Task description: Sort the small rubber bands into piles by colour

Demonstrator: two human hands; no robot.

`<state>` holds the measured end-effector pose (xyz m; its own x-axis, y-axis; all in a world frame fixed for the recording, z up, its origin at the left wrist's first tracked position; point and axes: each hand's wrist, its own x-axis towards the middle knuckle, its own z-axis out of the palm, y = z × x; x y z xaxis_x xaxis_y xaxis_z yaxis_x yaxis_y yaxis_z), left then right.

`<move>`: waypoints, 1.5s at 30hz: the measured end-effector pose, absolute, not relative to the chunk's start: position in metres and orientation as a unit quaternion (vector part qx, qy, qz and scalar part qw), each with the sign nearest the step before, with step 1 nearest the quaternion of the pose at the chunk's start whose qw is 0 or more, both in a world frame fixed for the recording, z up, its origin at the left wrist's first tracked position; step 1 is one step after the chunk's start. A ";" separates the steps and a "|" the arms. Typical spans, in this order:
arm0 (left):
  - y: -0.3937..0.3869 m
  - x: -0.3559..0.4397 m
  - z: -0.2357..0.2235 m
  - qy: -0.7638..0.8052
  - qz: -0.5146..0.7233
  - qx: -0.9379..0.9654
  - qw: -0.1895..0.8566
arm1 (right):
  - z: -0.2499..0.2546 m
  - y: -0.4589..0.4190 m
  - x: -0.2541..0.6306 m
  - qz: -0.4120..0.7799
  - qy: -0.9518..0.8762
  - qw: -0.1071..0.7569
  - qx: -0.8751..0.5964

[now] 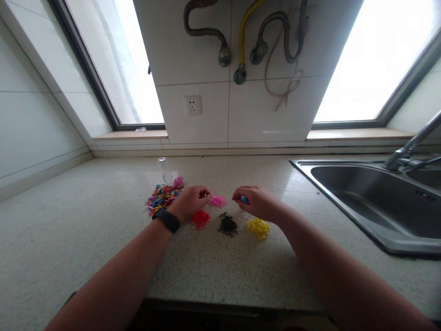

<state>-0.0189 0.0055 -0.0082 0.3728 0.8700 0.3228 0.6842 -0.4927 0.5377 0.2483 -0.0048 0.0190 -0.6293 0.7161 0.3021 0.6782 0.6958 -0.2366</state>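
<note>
Left hand: fingers curled beside pink bands. Right hand: fingers bent by a blue bit; we cannot tell whether either grasps anything. Mixed bands lie left on the worktop; we should pinch few at once.

Kitchen: steel sink, faucet, speckled countertop

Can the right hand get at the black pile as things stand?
Probably yes: the right hand is close to the black pile, with nothing visible blocking the way. The blue item showing at that hand might hamper picking, though.
</note>
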 end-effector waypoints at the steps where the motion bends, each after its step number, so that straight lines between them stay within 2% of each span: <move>1: 0.005 -0.019 -0.007 0.483 0.286 0.813 0.155 | 0.019 -0.005 0.248 0.050 -0.902 0.189 -0.386; 8: 0.000 -0.019 -0.001 0.482 0.246 0.829 0.143 | 0.020 -0.006 0.248 0.051 -0.904 0.186 -0.382; 45: 0.005 -0.026 -0.008 0.436 0.315 0.827 0.163 | 0.007 0.009 0.256 0.058 -0.880 0.232 -0.410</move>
<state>-0.0256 0.0052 -0.0079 0.4213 0.8237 0.3795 0.6185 -0.5670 0.5440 0.2558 0.0094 0.0068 -0.5558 0.7489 0.3609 0.6955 0.6567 -0.2915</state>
